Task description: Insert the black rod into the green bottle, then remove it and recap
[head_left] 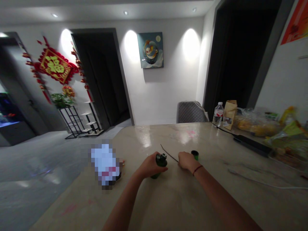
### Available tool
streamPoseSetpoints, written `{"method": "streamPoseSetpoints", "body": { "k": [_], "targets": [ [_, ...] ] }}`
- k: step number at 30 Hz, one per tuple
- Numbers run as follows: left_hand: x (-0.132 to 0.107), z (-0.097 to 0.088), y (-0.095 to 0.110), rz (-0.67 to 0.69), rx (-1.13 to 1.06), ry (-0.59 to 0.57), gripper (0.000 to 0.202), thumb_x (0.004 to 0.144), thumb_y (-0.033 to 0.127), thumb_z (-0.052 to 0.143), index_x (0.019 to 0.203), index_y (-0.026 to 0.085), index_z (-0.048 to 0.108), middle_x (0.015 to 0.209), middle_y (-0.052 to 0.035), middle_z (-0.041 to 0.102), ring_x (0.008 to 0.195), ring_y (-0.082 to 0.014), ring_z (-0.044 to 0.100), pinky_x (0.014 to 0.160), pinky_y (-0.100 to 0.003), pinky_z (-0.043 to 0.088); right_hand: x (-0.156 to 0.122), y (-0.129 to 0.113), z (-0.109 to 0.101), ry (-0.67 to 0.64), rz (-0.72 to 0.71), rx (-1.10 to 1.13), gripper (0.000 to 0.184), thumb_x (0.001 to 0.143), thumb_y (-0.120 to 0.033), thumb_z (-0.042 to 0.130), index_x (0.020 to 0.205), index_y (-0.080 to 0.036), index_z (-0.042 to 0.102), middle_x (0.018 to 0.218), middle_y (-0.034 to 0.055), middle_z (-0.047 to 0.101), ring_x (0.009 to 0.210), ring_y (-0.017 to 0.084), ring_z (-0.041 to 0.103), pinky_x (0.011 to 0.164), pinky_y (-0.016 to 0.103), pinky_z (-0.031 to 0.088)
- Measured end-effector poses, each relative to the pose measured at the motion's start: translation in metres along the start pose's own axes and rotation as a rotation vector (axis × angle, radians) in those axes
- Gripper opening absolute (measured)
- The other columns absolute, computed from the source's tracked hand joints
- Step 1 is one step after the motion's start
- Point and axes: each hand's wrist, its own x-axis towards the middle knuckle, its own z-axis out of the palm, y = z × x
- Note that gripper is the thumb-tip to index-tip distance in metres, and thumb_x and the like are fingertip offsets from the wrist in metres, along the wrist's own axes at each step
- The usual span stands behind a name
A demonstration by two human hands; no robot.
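Note:
My left hand [150, 165] is wrapped round a small dark green bottle [161, 160] with a narrow neck and no cap on it. The bottle stands upright or nearly so; I cannot tell whether its base touches the table. In my closed right hand [187, 161] is one end of a thin dark stick [169, 154], which slants up and left toward a spot just beyond the bottle. A dark green cap [195, 154], its hollow side up, sits on the table right beside the right hand, partly hidden by it.
A blurred-out pale blue object [104, 163] lies on the stone table [178, 202] at the left. On the right are a water bottle [218, 114], a paper bag [229, 114], plastic bags of food [257, 123], a black power strip [252, 144] and a white cable [262, 183]. A grey chair [191, 112] stands behind.

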Motion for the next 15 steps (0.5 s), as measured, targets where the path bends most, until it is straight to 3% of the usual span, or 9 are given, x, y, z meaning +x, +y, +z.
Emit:
{"method": "streamPoseSetpoints", "body": {
  "k": [5, 9, 12, 15],
  "targets": [
    [0.000, 0.000, 0.002, -0.002, -0.009, 0.011, 0.045, 0.053, 0.041, 0.067, 0.090, 0.018, 0.054, 0.084, -0.0021, 0.062, 0.079, -0.0179, 0.056, 0.068, -0.026, 0.040, -0.001, 0.003, -0.002, -0.093, -0.070, -0.020, 0.027, 0.060, -0.017, 0.061, 0.084, -0.008, 0.068, 0.090, 0.0211, 0.066, 0.084, 0.027, 0.063, 0.064, 0.030, 0.047],
    [0.000, 0.000, 0.003, -0.009, -0.009, 0.010, 0.046, 0.052, 0.041, 0.068, 0.089, 0.017, 0.054, 0.084, -0.0022, 0.062, 0.079, -0.0180, 0.056, 0.069, -0.026, 0.041, 0.003, 0.009, -0.008, -0.156, -0.192, 0.216, 0.016, 0.066, -0.023, 0.056, 0.065, -0.010, 0.065, 0.069, 0.0134, 0.067, 0.059, 0.017, 0.062, 0.051, 0.022, 0.042],
    [0.000, 0.000, 0.000, 0.000, -0.005, 0.013, 0.047, 0.053, 0.043, 0.067, 0.090, 0.018, 0.054, 0.085, -0.0028, 0.063, 0.079, -0.0184, 0.056, 0.069, -0.026, 0.041, 0.009, 0.017, -0.013, -0.083, -0.254, 0.440, 0.013, 0.070, -0.017, 0.049, 0.067, -0.011, 0.061, 0.060, 0.0072, 0.064, 0.048, 0.010, 0.054, 0.047, 0.019, 0.037],
    [0.000, 0.000, -0.001, 0.009, 0.000, 0.016, 0.051, 0.052, 0.044, 0.068, 0.094, 0.018, 0.054, 0.089, -0.0037, 0.063, 0.081, -0.0194, 0.057, 0.071, -0.027, 0.041, 0.015, 0.026, -0.019, 0.057, -0.287, 0.658, 0.011, 0.071, -0.016, 0.049, 0.074, -0.011, 0.058, 0.061, 0.0034, 0.061, 0.051, 0.009, 0.052, 0.049, 0.019, 0.038]
  ]
}}
